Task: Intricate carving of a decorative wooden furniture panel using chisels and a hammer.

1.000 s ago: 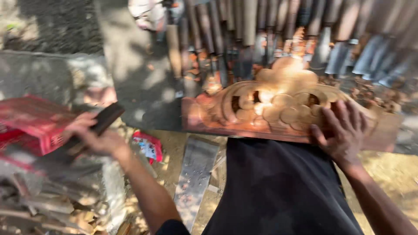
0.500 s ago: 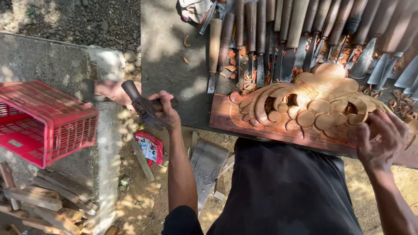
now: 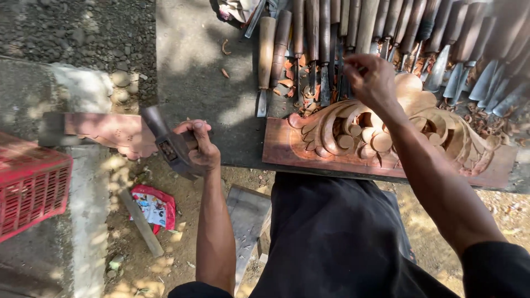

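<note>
Right hand moved from carving's edge up to chisels (grip unclear); left hand clenches mallet.

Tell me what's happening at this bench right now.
A person is at a dark workbench with a carved wooden panel lying in front of them, cut with leaves and scrolls. The left hand grips a mallet off the bench's left edge. The right hand reaches over the panel to a row of chisels laid along the back, fingers at one handle. Wood chips lie among the tools. A red crate sits on the left.
</note>
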